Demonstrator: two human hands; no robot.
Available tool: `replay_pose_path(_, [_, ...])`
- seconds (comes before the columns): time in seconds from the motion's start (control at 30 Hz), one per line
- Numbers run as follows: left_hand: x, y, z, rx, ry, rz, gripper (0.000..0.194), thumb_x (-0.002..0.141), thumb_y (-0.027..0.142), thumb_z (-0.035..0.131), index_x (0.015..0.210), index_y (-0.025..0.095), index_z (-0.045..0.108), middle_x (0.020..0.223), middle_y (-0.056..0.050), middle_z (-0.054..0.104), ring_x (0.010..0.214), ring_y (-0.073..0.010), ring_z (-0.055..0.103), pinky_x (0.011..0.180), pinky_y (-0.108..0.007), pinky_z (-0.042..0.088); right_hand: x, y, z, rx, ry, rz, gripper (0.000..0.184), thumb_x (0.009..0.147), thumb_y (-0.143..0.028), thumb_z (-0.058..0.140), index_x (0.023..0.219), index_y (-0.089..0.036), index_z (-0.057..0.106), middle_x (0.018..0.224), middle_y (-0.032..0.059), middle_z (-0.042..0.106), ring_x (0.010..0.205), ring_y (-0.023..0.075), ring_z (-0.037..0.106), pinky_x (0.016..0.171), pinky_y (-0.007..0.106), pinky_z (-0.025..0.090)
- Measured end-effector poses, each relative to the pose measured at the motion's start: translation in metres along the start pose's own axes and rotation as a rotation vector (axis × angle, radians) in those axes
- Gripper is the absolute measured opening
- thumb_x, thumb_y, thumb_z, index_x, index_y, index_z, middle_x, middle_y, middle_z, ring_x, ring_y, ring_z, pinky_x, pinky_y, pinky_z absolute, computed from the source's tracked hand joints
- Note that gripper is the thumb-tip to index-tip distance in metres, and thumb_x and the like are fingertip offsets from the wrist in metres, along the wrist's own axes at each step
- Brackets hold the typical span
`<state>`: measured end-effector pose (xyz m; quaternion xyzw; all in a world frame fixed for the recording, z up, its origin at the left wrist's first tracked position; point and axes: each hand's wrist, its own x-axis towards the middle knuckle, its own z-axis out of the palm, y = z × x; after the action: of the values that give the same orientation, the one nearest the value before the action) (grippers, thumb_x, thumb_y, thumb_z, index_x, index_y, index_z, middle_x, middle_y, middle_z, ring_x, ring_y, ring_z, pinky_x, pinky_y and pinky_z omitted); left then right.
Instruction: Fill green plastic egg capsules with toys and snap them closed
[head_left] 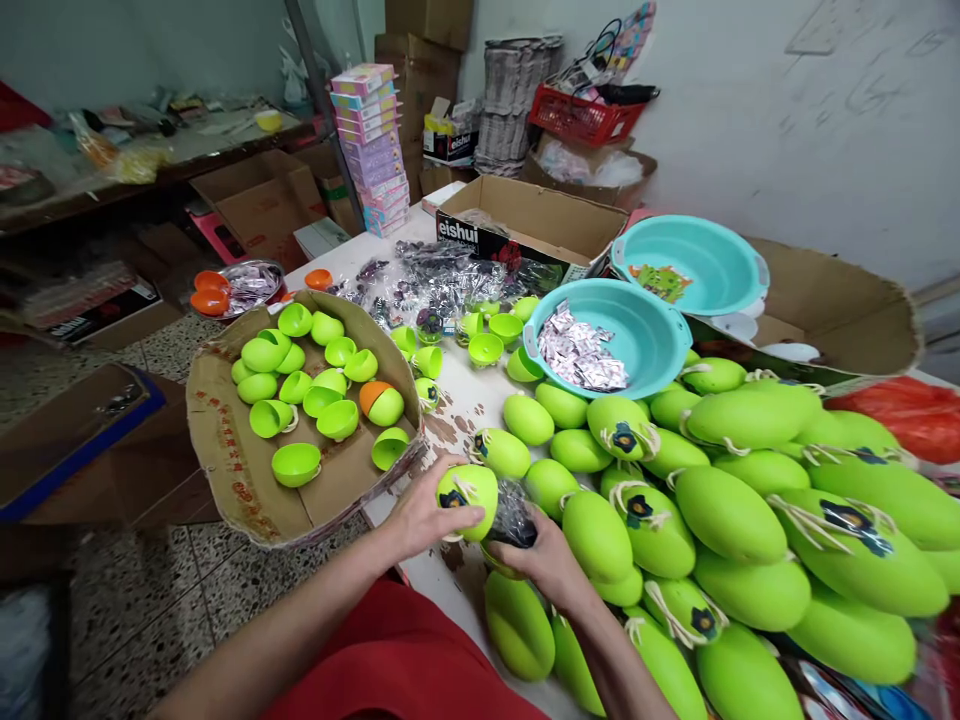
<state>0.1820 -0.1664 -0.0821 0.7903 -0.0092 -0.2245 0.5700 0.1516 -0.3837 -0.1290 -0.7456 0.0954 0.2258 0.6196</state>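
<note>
Close in front of me, my left hand (427,510) is wrapped round a lime-green plastic egg shell (474,492) with a cream string bow and a dark flower on it. Just beside it, my right hand (546,552) grips a clear plastic packet (511,508) with something dark inside. Under the packet a sliver of green shows; whether it is the egg's other half I cannot tell. To the right lies a big pile of closed green eggs (600,535), many with string bows and flowers. Open green half shells (337,420) lie in the cardboard tray (214,470) on the left.
Small printed sachets (577,350) fill part of a turquoise basin (652,345); a second turquoise basin (712,265) stands behind it. Clear packets (442,285) lie heaped before an open carton (540,215). Stacked boxes (373,150) rise at the table's far corner.
</note>
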Motion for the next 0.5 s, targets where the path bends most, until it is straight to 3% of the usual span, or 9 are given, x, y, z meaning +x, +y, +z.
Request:
replay_pose_path(0.13, [-0.003, 0.012, 0.003, -0.081, 0.087, 0.011, 0.059, 0.073, 0.045, 0.069, 0.124, 0.022, 0.05, 0.102, -0.002, 0.063, 0.09, -0.0196, 0.057, 0.081, -0.029, 0.046, 0.004, -0.005, 0.005, -0.003, -0.001, 0.013, 0.039, 0.057, -0.032, 0.069, 0.091, -0.015, 0.061, 0.077, 0.0017, 0.064, 0.064, 0.0177, 0.053, 0.059, 0.03, 0.047])
replay_pose_path(0.2, [-0.001, 0.013, 0.007, -0.009, 0.079, 0.027, 0.06, 0.072, 0.043, 0.07, 0.125, 0.023, 0.05, 0.104, -0.002, 0.063, 0.091, -0.0204, 0.058, 0.082, -0.03, 0.046, 0.005, -0.005, 0.01, -0.045, -0.02, 0.012, 0.036, 0.057, -0.03, 0.067, 0.09, -0.015, 0.06, 0.072, -0.0003, 0.061, 0.06, 0.0158, 0.05, 0.055, 0.028, 0.044])
replay_pose_path(0.37, [0.006, 0.006, 0.015, 0.351, -0.028, 0.129, 0.052, 0.07, 0.038, 0.072, 0.118, 0.024, 0.059, 0.113, -0.005, 0.062, 0.103, -0.0254, 0.057, 0.093, -0.036, 0.044, 0.002, -0.008, 0.025, -0.23, -0.159, -0.025, 0.038, 0.051, -0.017, 0.065, 0.089, -0.014, 0.061, 0.073, -0.0015, 0.061, 0.063, 0.0148, 0.049, 0.054, 0.024, 0.041])
replay_pose_path(0.5, [0.004, 0.002, 0.01, 0.4, -0.158, 0.112, 0.05, 0.072, 0.039, 0.07, 0.119, 0.026, 0.06, 0.112, -0.004, 0.063, 0.101, -0.0244, 0.059, 0.091, -0.033, 0.045, 0.006, -0.01, 0.025, -0.226, -0.248, -0.037, 0.038, 0.048, -0.014, 0.069, 0.086, -0.016, 0.065, 0.073, -0.0034, 0.063, 0.065, 0.0156, 0.051, 0.056, 0.024, 0.042])
